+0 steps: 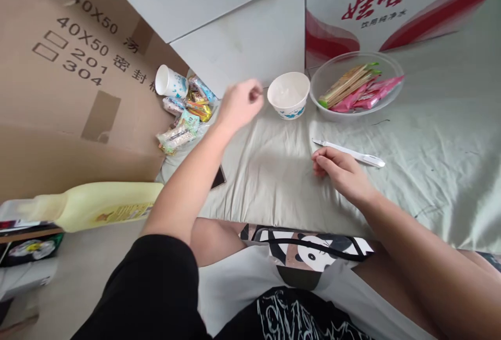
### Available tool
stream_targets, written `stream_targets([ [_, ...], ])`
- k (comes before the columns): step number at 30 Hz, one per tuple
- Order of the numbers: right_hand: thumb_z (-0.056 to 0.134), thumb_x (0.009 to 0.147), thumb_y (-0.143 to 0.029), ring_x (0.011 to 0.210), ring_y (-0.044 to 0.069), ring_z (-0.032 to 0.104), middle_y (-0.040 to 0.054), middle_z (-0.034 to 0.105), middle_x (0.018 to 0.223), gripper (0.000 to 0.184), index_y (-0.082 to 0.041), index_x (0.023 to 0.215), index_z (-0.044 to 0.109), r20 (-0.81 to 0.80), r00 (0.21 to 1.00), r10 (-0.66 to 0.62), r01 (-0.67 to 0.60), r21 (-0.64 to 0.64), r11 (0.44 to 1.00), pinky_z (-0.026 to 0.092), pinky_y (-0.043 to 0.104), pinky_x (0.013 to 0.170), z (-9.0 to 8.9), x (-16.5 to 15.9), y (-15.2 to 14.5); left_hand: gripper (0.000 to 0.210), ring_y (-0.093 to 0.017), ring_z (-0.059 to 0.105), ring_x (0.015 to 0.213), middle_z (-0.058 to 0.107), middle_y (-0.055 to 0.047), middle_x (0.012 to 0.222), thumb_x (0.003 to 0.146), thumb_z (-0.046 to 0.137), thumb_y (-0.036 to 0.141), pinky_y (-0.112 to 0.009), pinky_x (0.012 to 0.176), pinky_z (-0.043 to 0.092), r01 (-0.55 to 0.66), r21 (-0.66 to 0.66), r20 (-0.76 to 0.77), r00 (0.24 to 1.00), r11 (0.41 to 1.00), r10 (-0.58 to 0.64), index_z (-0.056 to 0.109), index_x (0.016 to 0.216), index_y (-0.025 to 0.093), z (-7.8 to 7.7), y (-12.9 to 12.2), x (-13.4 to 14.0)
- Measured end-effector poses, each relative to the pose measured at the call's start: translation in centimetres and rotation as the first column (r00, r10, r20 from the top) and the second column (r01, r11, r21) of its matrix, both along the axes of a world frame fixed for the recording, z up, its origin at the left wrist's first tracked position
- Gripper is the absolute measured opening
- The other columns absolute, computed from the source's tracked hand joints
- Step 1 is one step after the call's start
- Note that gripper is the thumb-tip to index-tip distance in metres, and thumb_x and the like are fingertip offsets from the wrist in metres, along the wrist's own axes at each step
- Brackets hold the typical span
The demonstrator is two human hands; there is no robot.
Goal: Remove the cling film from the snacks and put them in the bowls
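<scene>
My left hand [241, 102], slightly blurred, is curled in the air just left of a white paper bowl [288, 94] with a blue pattern. Whatever its fingers hold, if anything, is hidden. Low over the cloth, my right hand [340, 173] has its thumb pressed against bent fingers; I cannot make out anything between them. Right behind that hand lies a white-handled craft knife [352, 155], its blade pointing left. A clear plastic bowl [319, 108] to the right of the paper bowl contains wooden sticks [348, 85] and pink packets [371, 94].
At the left, a paper cup [171, 82] lies on its side beside several wrapped snacks [188, 115]. A dark flat object [219, 178] is partly behind my left forearm. A yellow bottle [109, 204], a cardboard box [78, 100] and white boxes [242, 37] surround the cloth-covered surface [266, 173].
</scene>
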State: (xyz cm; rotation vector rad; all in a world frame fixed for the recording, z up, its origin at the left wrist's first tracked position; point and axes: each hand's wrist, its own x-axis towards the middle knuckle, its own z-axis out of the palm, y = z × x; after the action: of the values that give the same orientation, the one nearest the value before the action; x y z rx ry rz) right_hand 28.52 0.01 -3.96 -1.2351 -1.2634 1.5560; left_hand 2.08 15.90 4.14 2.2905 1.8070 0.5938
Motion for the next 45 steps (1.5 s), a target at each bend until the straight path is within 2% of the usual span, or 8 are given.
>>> stream_targets([
  [6, 0.062, 0.09, -0.049, 0.062, 0.019, 0.06, 0.0017, 0.063, 0.066, 0.026, -0.024, 0.083, 0.064, 0.2, 0.98, 0.009, -0.034, 0.123, 0.992, 0.048, 0.034, 0.059, -0.9, -0.5, -0.8, 0.046, -0.039, 0.05, 0.132, 0.068, -0.006, 0.109, 0.061, 0.096, 0.019, -0.071, 0.121, 0.023, -0.471, -0.046, -0.111, 0.879, 0.881, 0.464, 0.058, 0.086, 0.019, -0.7, -5.8, -19.3],
  [12, 0.06, 0.085, -0.051, 0.058, 0.021, 0.057, 0.0025, 0.06, 0.064, 0.026, -0.026, 0.082, 0.063, 0.419, 0.908, -0.019, -0.032, 0.116, 0.993, 0.045, 0.037, 0.056, -1.0, -0.9, -1.2, 0.051, -0.035, 0.053, 0.132, 0.067, -0.002, 0.099, 0.057, 0.099, 0.042, -0.064, 0.125, 0.015, -0.448, -0.071, -0.122, 0.891, 0.891, 0.438, 0.06, 0.081, 0.019, -1.6, -8.5, -24.5],
  [19, 0.061, 0.088, -0.048, 0.056, 0.019, 0.058, 0.002, 0.062, 0.064, 0.024, -0.025, 0.085, 0.064, 0.42, 0.907, -0.037, -0.05, 0.195, 0.979, 0.044, 0.034, 0.053, -1.5, -0.7, -1.6, 0.054, -0.025, 0.065, 0.105, 0.069, 0.001, 0.094, 0.056, 0.1, 0.049, -0.051, 0.107, 0.048, -0.394, 0.039, 0.408, 0.845, 0.918, 0.345, 0.062, 0.086, 0.025, 1.1, -11.5, -16.7],
  [21, 0.061, 0.089, -0.045, 0.057, 0.018, 0.058, 0.0015, 0.061, 0.064, 0.022, -0.024, 0.087, 0.064, 0.399, 0.916, -0.048, -0.046, 0.221, 0.974, 0.045, 0.032, 0.053, -1.4, -0.9, -1.6, 0.06, -0.024, 0.068, 0.103, 0.074, -0.003, 0.103, 0.061, 0.094, 0.06, -0.048, 0.099, 0.055, -0.195, -0.082, 0.734, 0.652, 0.977, 0.191, 0.066, 0.098, 0.021, 1.0, -13.0, -11.6],
  [24, 0.061, 0.092, -0.043, 0.059, 0.017, 0.06, 0.002, 0.064, 0.071, 0.021, -0.022, 0.096, 0.065, 0.355, 0.934, -0.038, -0.063, 0.267, 0.962, 0.048, 0.031, 0.054, -1.5, -1.0, -1.7, 0.067, -0.028, 0.072, 0.099, 0.074, -0.004, 0.094, 0.06, 0.09, 0.068, -0.045, 0.089, 0.06, 0.089, -0.388, 0.889, 0.3, 0.918, 0.347, 0.065, 0.101, 0.022, -1.5, -14.6, -3.6],
  [31, 0.071, 0.088, -0.036, 0.122, 0.031, 0.064, 0.0168, 0.055, 0.141, 0.065, -0.027, 0.147, 0.046, 0.359, 0.933, -0.009, -0.248, 0.663, 0.706, 0.062, 0.039, 0.077, -2.7, -0.6, -2.0, 0.038, -0.024, 0.073, 0.096, 0.073, -0.002, 0.09, 0.076, 0.079, 0.051, -0.04, 0.085, 0.061, 0.327, -0.573, 0.792, -0.013, 0.751, 0.61, 0.064, 0.097, 0.023, -7.6, -14.8, 3.6],
  [37, 0.068, 0.096, -0.033, 0.133, 0.031, 0.058, 0.0119, 0.056, 0.141, 0.011, -0.027, 0.105, 0.071, 0.393, 0.919, -0.022, -0.322, 0.784, 0.531, 0.055, 0.048, 0.105, -2.1, -2.2, -2.4, 0.041, -0.023, 0.073, 0.093, 0.075, -0.003, 0.098, 0.076, 0.081, 0.049, -0.037, 0.081, 0.062, 0.317, -0.562, 0.821, 0.102, 0.764, 0.562, 0.064, 0.103, 0.023, -8.1, -15.2, 1.6],
  [45, 0.067, 0.097, -0.025, 0.091, 0.023, 0.074, 0.0035, 0.075, 0.081, 0.007, -0.024, 0.091, 0.065, 0.414, 0.91, 0.004, -0.356, 0.777, 0.518, 0.055, 0.038, 0.079, -1.5, -4.1, -2.6, 0.027, -0.018, 0.07, 0.093, 0.073, -0.002, 0.102, 0.084, 0.07, 0.021, -0.032, 0.087, 0.056, 0.129, -0.301, 0.761, 0.63, 0.945, 0.156, 0.067, 0.11, 0.021, -8.9, -14.6, 0.7],
])
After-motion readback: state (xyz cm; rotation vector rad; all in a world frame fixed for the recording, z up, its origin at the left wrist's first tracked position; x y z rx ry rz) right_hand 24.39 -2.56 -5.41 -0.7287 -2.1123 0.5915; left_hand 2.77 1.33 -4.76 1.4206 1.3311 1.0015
